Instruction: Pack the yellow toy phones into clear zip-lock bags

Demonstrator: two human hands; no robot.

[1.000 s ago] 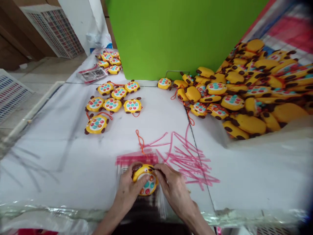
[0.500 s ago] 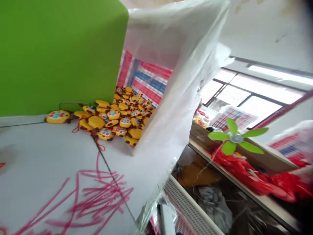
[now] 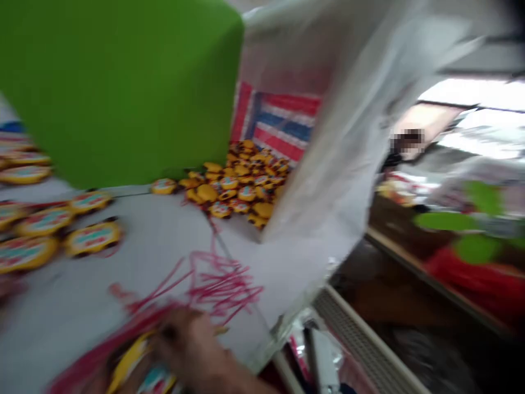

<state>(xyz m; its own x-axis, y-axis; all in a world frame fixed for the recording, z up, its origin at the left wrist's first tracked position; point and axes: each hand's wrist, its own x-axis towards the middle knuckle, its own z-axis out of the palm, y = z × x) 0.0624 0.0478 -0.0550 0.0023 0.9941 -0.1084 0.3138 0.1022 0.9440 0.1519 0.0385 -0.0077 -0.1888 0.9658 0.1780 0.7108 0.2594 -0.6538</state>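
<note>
We hold a rounded yellow toy (image 3: 126, 365) above the white surface (image 3: 151, 235), close to its front edge, both hands badly blurred. The toy's glossy yellow body curves along one side, and next to it shows part of a pale face dotted with teal and red; our fingers cover most of the rest. Our left hand (image 3: 138, 376) lies across the toy and grips it, though much of that hand is smeared or out of sight. Our right hand (image 3: 194, 340) reaches in from the right, fingers bunched at the toy's upper side; whether the fingertips pinch any part of it, we cannot tell.

Matching toys (image 3: 92, 239) lie loosely in front of the left corner of an upright green board (image 3: 135, 93), their oval yellow bodies topped with white panels, red and teal dots and dark patches at the ends. By the board's right corner we see a pile (image 3: 247, 193) of the same toys, some dotted side up, others showing plain yellow backs. Behind it hangs a red, white and blue striped cloth (image 3: 287, 123), with a plastic sheet (image 3: 324, 180) to the right. Pink scribbles (image 3: 225, 290) mark the surface between our right hand and the pile. Beyond the front edge stands a pale basket (image 3: 363, 334).
</note>
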